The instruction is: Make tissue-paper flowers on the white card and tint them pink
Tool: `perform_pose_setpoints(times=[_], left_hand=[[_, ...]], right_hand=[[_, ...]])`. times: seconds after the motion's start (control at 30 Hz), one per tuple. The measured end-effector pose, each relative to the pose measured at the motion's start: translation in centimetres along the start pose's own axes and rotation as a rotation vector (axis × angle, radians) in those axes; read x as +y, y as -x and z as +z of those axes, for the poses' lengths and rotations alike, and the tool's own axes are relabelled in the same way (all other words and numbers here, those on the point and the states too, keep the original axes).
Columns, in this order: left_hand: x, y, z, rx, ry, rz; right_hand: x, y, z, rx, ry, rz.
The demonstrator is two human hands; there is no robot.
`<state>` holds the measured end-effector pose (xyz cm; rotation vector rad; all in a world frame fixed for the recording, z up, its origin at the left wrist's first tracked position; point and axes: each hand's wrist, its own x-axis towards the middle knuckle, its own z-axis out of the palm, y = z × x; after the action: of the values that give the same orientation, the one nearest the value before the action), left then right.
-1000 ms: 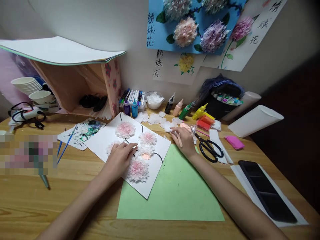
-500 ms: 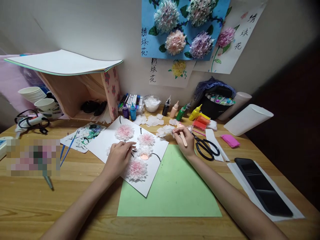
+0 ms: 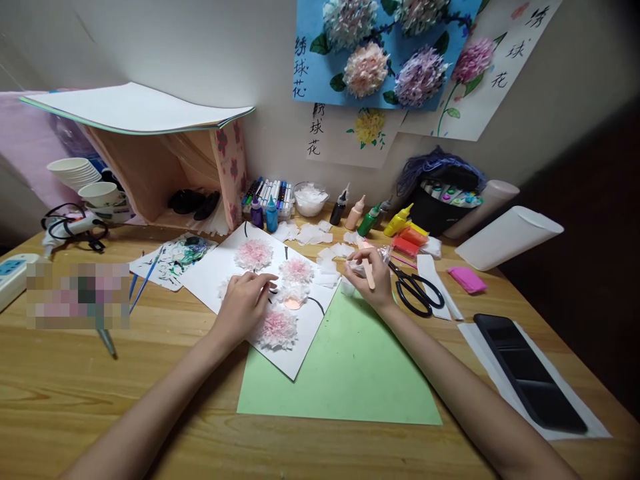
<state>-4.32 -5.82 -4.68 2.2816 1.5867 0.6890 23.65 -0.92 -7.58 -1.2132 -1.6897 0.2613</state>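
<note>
My left hand [image 3: 245, 301] lies over a white sheet [image 3: 295, 360], its fingers loosely bent and apart, with nothing seen in them. Puffy pink-and-white paper flowers [image 3: 278, 328] stand on that sheet, between short black painted lines. One white flower near my left fingertips has a bare peach patch [image 3: 293, 303]. My right hand [image 3: 375, 277] is closed around a flat wooden craft stick [image 3: 369, 275]. Its fingertips are at white paper pieces [image 3: 330, 277] beside the sheet's right corner; whether they pinch a piece is too small to tell. Green paper [image 3: 340, 373] lies under the sheet.
Black-handled scissors [image 3: 417, 293] lie right of my right hand. Behind stand paint bottles [image 3: 370, 220] and a bowl of white scraps [image 3: 310, 199]. A phone [image 3: 530, 373] lies at the right, a paint-smeared palette sheet [image 3: 175, 263] and brushes at the left.
The view has shifted slightly. My right hand has moved a little toward the sheet's right corner, and white paper pieces now show there. My left hand stays over the flowers.
</note>
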Motion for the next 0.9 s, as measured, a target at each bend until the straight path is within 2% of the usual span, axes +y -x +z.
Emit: perform_pose_setpoints(times=[0.13,0.23,0.43,0.5,0.57,0.6,0.67,0.77,0.83,0.9], left_hand=[[0.0,0.0,0.1,0.0,0.001,-0.005],[-0.2,0.0,0.2,0.003,0.009,-0.004],[-0.6,-0.2,0.1,0.043,0.011,0.009],[-0.5,-0.1,0.1,0.055,0.034,0.005],[0.0,0.0,0.0,0.069,0.064,0.005],[0.3,0.1,0.0,0.073,0.077,0.012],[1.0,0.3,0.0,0.073,0.096,0.039],[1.7,0.5,0.2,0.048,0.124,0.064],[1.8,0.5,0.4,0.018,0.14,0.049],[1.7,0.3,0.6,-0.003,0.144,0.013]], right_hand=[[0.5,-0.2,0.5,-0.224,0.068,-0.032],[0.5,-0.1,1.2,-0.27,0.046,-0.016],[0.2,0.0,0.8,-0.036,0.029,0.011],[-0.4,0.1,0.5,0.065,-0.048,0.019],[-1.6,0.4,0.5,0.085,-0.211,0.041],[-2.4,0.7,0.6,0.054,-0.311,0.059],[-4.2,1.6,1.2,-0.099,-0.458,0.126],[-6.4,3.0,2.5,-0.3,-0.525,0.247],[-7.1,3.8,3.3,-0.37,-0.508,0.292],[-7.2,4.3,3.8,-0.385,-0.479,0.295]])
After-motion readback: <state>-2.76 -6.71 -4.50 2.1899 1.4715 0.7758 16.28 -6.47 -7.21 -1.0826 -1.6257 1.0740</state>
